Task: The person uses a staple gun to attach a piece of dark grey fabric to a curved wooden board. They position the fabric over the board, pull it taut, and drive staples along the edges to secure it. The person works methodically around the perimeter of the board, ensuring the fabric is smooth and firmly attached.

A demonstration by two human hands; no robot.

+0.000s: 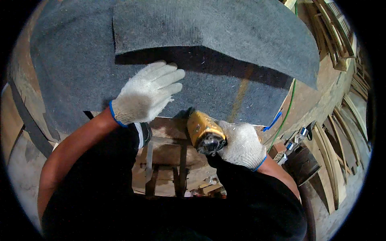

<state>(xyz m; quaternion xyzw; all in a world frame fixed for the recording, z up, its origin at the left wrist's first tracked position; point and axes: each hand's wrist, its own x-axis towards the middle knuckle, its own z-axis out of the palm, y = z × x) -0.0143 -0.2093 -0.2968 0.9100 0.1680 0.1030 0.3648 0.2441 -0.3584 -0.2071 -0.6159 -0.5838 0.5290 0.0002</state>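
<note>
Grey felt-like fabric (76,76) covers the work surface before me, and a loose flap (161,28) of it is folded back across the far side, casting a dark shadow. My left hand (146,94), in a white knit glove with a blue cuff, lies flat on the fabric just below the flap's edge, fingers stretched out. In my gloved right hand (243,144) is a worn yellow-and-black staple gun (205,130), its front end at the near edge of the fabric. The right fingers are partly hidden behind the tool. Small pale bits dot the fabric.
A green hose (287,110) runs along the right side, near a small blue object (273,122). Curved wooden strips (327,164) and a dark container (301,162) stand at the right. Wooden framing (165,160) shows below the near edge, between my legs.
</note>
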